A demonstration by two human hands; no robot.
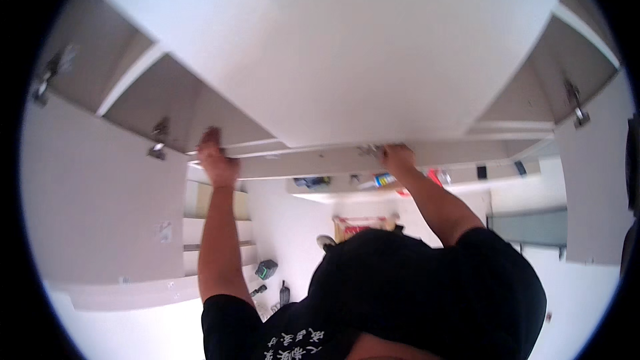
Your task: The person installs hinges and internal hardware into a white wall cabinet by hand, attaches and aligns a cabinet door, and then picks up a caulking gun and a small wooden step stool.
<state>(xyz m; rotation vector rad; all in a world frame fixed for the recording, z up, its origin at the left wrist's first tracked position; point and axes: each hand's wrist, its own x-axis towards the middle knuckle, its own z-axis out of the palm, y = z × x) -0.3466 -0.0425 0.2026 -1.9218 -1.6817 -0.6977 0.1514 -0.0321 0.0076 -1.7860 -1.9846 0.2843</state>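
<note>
My left hand (219,162) reaches up to the pale cabinet frame (260,149), its fingers bent over the front edge and its thumb apart on the near side. Farther right, my right hand (399,157) is closed at the same frame. Next to its fingertips sits a small silver metal hinge (369,151). What lies inside the fingers is hidden. A large white panel (400,47) spreads above both hands and covers the middle of the cabinet. Open compartments show on either side of it.
Metal hinges (159,139) hold a cabinet door (107,193) on the left and another door (593,180) on the right. A ledge (333,196) carries bottles and small items. On the floor lie a dark green-black box (266,269) and tools. Shelves (220,217) stand at left.
</note>
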